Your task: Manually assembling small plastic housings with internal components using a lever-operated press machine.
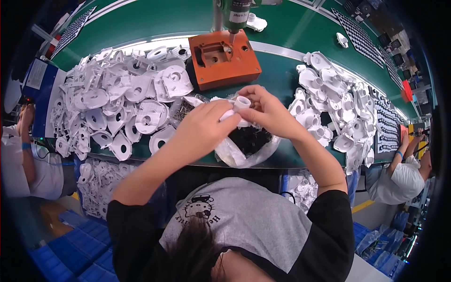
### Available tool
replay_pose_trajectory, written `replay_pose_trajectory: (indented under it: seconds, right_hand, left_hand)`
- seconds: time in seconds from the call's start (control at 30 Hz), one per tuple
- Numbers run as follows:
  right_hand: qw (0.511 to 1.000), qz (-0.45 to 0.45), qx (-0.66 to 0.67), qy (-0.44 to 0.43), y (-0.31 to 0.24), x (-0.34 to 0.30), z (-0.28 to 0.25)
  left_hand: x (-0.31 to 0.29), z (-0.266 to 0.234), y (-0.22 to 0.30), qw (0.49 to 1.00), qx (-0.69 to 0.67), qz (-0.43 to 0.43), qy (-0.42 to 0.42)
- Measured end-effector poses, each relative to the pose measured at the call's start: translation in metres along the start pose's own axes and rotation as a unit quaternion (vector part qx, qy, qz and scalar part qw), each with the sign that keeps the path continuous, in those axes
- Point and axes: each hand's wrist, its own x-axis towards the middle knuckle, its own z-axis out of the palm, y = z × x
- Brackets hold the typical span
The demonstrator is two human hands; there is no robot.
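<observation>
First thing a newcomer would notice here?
Probably the orange block, vivid against the green bench just beyond the hands, with a green tool above it. Next, the big left heap and right heap of white parts flanking it. Then, at centre, the left hand and right hand together holding a white part.

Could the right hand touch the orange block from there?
Probably yes: the right hand is close to the orange block, with nothing big seeming in between, though it's holding a white part.
</observation>
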Motion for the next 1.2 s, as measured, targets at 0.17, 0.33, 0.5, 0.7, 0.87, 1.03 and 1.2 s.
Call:
replay_pose_trajectory:
  seconds: [0.17, 0.33, 0.5, 0.7, 0.87, 1.03, 1.2]
  right_hand:
    - [0.991, -0.063, 0.028, 0.118, 0.013, -0.009, -0.011]
    - [0.856, -0.124, -0.492, 0.096, 0.048, -0.022, -0.007]
    - [0.830, -0.137, -0.526, 0.123, 0.066, -0.024, 0.007]
    - [0.864, -0.065, -0.490, 0.100, 0.056, -0.027, 0.002]
    - [0.928, -0.045, -0.355, 0.102, 0.039, -0.027, -0.006]
    - [0.936, -0.138, -0.292, 0.138, 0.018, 0.004, -0.033]
    - [0.906, -0.177, -0.323, 0.206, 0.004, 0.075, -0.062]
  left_hand:
    - [0.018, -0.009, -0.048, 0.993, 0.105, 0.048, -0.019]
    - [0.050, -0.012, -0.099, 0.978, 0.203, 0.046, 0.023]
    - [0.065, 0.021, -0.121, 0.968, 0.246, 0.011, 0.047]
    - [0.071, 0.042, -0.115, 0.968, 0.242, 0.001, 0.071]
    - [0.059, 0.039, -0.119, 0.975, 0.219, -0.034, 0.014]
    - [0.053, 0.039, -0.120, 0.981, 0.188, -0.037, 0.031]
    - [0.051, 0.045, -0.121, 0.983, 0.164, -0.060, 0.055]
